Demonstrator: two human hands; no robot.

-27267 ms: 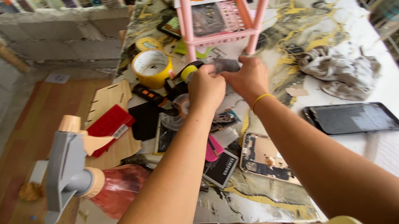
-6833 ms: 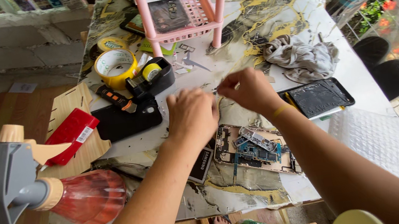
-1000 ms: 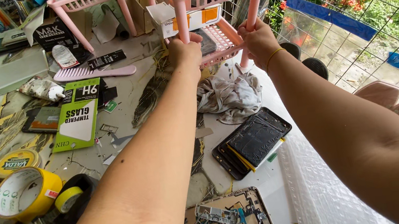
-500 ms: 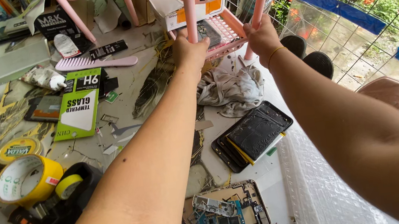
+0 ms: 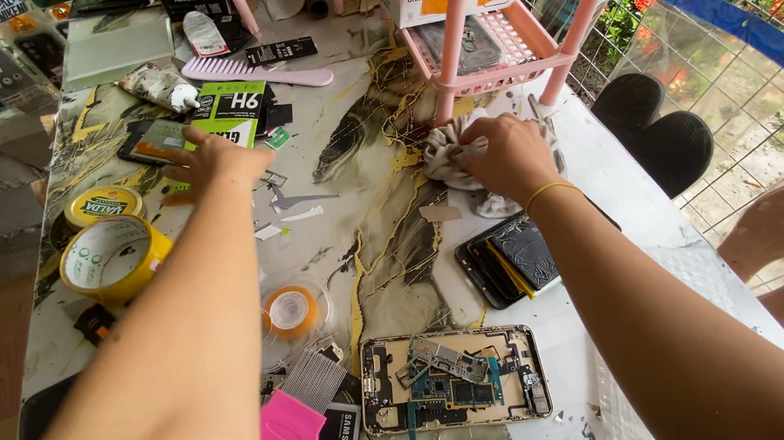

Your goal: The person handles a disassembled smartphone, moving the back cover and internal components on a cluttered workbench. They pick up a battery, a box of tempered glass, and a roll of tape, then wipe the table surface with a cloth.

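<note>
Both hands have left the pink rack (image 5: 503,64): the right hand (image 5: 505,157) now clutches the grey rag (image 5: 448,150) at two o'clock, while the left hand (image 5: 215,160), loosely curled, rests on the green packet (image 5: 231,105) at eleven.

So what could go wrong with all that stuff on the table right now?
The opened phone lies close to the table's near edge with its circuit boards bare; a forearm sweeping back might nudge it or snag small parts. The right hand grips a crumpled cloth right beside the pink rack's leg, so a tug could jog the rack. The left hand reaches across loose scraps near the green package and could scatter them.
</note>
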